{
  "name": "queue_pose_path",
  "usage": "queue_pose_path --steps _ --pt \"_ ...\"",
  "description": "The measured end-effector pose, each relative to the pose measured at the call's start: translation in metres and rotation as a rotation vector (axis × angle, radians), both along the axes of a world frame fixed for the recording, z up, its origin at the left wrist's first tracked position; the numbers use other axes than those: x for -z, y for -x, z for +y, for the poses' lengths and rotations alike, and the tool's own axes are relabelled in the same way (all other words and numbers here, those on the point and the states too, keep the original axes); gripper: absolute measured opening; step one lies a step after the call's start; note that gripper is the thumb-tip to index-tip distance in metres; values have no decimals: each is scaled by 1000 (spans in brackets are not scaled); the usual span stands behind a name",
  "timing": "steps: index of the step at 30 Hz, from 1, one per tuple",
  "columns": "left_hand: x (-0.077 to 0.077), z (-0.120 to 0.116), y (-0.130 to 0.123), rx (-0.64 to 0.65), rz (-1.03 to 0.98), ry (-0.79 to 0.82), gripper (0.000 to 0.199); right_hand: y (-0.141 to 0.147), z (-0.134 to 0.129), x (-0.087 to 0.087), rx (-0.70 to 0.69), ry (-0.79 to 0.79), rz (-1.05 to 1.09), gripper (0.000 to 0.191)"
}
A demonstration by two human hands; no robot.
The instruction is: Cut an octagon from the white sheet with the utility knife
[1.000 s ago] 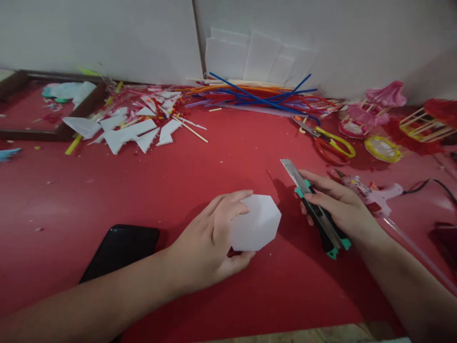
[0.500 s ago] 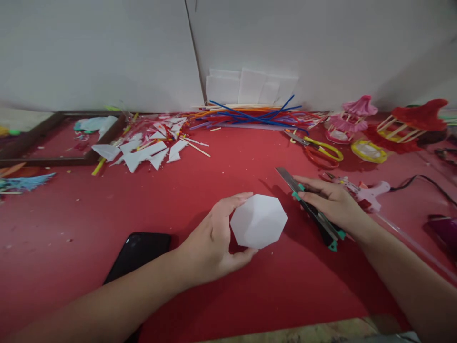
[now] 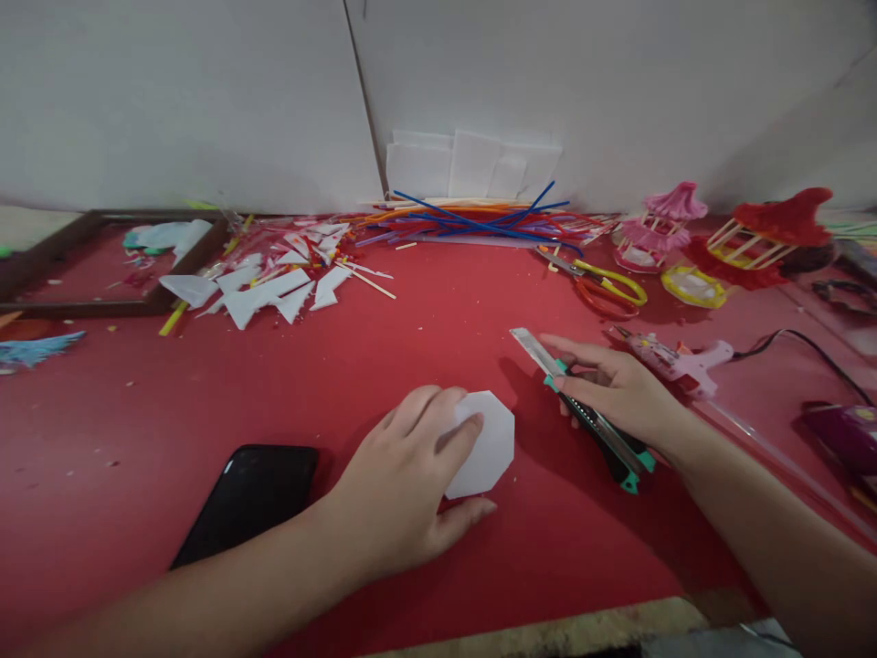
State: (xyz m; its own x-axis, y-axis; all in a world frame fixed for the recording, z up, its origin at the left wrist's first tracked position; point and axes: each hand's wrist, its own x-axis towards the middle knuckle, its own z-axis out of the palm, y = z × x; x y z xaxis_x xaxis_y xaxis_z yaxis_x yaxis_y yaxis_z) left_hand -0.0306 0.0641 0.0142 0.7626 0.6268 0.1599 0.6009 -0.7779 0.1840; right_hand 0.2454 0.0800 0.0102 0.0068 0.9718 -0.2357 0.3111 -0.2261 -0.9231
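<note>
My left hand (image 3: 413,469) lies over the left part of a white paper octagon (image 3: 488,448). One finger bends across its face while the thumb stretches out below its lower edge. Whether other fingers reach under the paper is hidden. To the right, my right hand (image 3: 620,388) grips a black and green utility knife (image 3: 593,416), its long blade extended and pointing up and left. A gap of red tabletop separates knife and octagon.
A black phone (image 3: 250,498) lies left of my forearm. White paper scraps (image 3: 264,297), pipe cleaners (image 3: 480,219) and scissors (image 3: 603,281) lie farther back. A pink glue gun (image 3: 685,358) with a cord is right; pink (image 3: 661,224) and red (image 3: 774,233) craft models stand behind it.
My left hand has shifted from holding the octagon by its edges to laying fingers across its face. The octagon has moved slightly left and down. My right hand still holds the knife.
</note>
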Motion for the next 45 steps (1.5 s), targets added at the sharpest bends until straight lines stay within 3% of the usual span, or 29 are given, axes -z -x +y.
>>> queue_pose_path --steps 4,6,10,34,45 --pt "6 -7 -4 87 22 -34 56 9 -13 -7 -243 -218 -258 48" --pt "7 -8 -7 96 30 -42 51 14 -19 -11 -364 -314 -365 56" --pt "6 -6 -11 93 7 -24 51 22 -30 -12 -499 -344 -438 67" --pt "11 -4 -13 69 -75 -34 46 27 -37 -7 -567 -251 -548 58" --pt "12 -3 -13 99 -111 -6 45 35 -35 -17 -610 -273 -734 55"
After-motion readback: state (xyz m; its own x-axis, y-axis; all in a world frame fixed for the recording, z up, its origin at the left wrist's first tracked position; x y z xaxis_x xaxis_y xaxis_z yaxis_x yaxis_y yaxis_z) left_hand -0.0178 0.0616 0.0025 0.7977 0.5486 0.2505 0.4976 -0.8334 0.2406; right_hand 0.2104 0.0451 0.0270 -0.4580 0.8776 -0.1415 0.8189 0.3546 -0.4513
